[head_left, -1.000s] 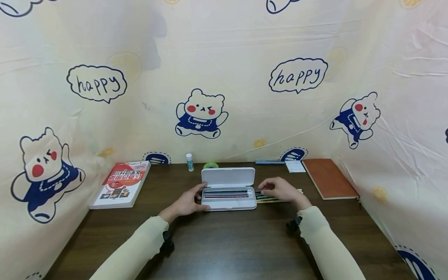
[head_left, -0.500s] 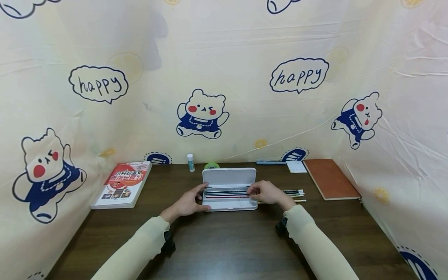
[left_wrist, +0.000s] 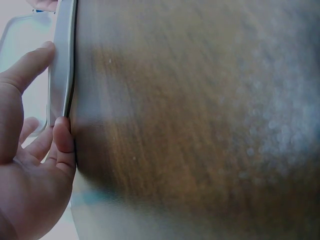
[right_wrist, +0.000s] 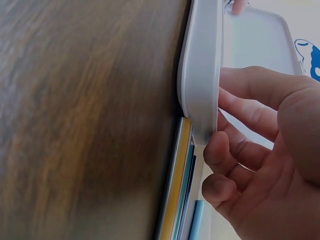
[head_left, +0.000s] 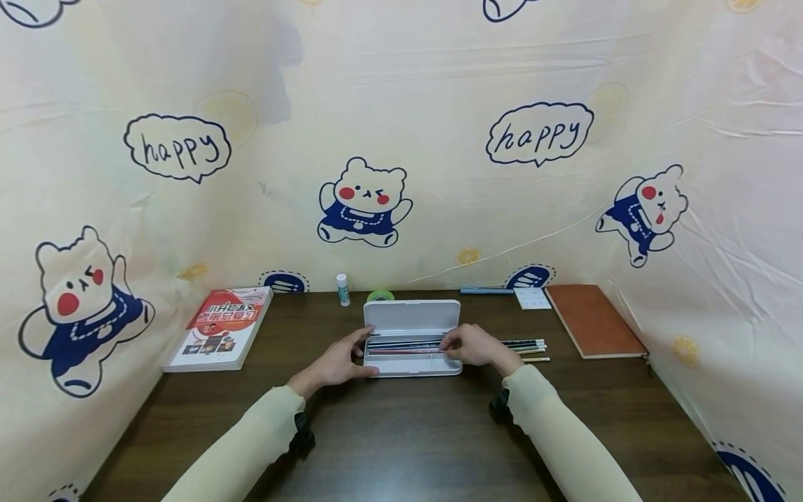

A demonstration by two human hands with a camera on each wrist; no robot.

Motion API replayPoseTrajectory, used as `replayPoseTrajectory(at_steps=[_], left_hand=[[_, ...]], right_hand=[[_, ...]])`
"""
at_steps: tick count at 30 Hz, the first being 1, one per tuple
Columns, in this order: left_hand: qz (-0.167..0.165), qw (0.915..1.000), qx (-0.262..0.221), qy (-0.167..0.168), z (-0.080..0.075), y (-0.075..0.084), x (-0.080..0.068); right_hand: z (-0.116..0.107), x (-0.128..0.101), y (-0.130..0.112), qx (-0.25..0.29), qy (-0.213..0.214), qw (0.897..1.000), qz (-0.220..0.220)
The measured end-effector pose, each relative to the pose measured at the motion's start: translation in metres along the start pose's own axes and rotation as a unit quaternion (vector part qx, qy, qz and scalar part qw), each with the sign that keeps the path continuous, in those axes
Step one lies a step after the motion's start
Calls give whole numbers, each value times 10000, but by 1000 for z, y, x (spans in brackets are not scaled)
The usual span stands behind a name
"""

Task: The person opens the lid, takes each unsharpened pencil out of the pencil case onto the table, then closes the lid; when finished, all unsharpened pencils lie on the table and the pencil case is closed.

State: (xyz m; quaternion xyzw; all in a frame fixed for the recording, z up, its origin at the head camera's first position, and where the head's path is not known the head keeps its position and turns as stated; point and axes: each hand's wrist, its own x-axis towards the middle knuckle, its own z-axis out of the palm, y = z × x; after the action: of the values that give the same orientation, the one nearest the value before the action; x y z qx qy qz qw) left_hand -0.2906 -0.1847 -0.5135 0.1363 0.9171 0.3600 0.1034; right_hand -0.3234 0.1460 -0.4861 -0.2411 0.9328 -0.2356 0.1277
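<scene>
Change: right hand (head_left: pixel 475 346), over the loose pencils beside the case a second ago, now lies at the case's right end; left hand unmoved.
Sleeves: two pale sleeves reach forward from the near edge of the dark wooden table (head_left: pixel 401 439).
Left hand (head_left: pixel 339 362): rests against the left end of the white pencil case (head_left: pixel 410 366), thumb on the near rim and fingers bent round the end wall, as the left wrist view shows.
Right hand: fingers curled at the right end of the case, over its tray; whether they pinch a pencil cannot be told.
Pencil case: mid-table, between the hands, lid (head_left: pixel 412 317) swung up and back; several pencils lie lengthwise in the tray.
Loose pencils (head_left: pixel 527 348): on the table just right of the case, parallel to one another.
Red book (head_left: pixel 219 329): far left, flat.
Brown notebook (head_left: pixel 592 321): far right, flat.
Back edge: glue stick (head_left: pixel 342 289) upright, green tape roll (head_left: pixel 379 295) behind the lid, blue pen (head_left: pixel 486 291) and white card (head_left: pixel 530 298) further right.
Backdrop: cream cloth printed with bears and "happy" bubbles.
</scene>
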Motion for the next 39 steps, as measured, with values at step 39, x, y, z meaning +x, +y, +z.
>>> replayPoseTrajectory(at_steps=[39], left_hand=[[77, 10000, -21, 60, 0, 2, -3]], right_hand=[[0, 0, 3, 246, 326, 9990, -190]])
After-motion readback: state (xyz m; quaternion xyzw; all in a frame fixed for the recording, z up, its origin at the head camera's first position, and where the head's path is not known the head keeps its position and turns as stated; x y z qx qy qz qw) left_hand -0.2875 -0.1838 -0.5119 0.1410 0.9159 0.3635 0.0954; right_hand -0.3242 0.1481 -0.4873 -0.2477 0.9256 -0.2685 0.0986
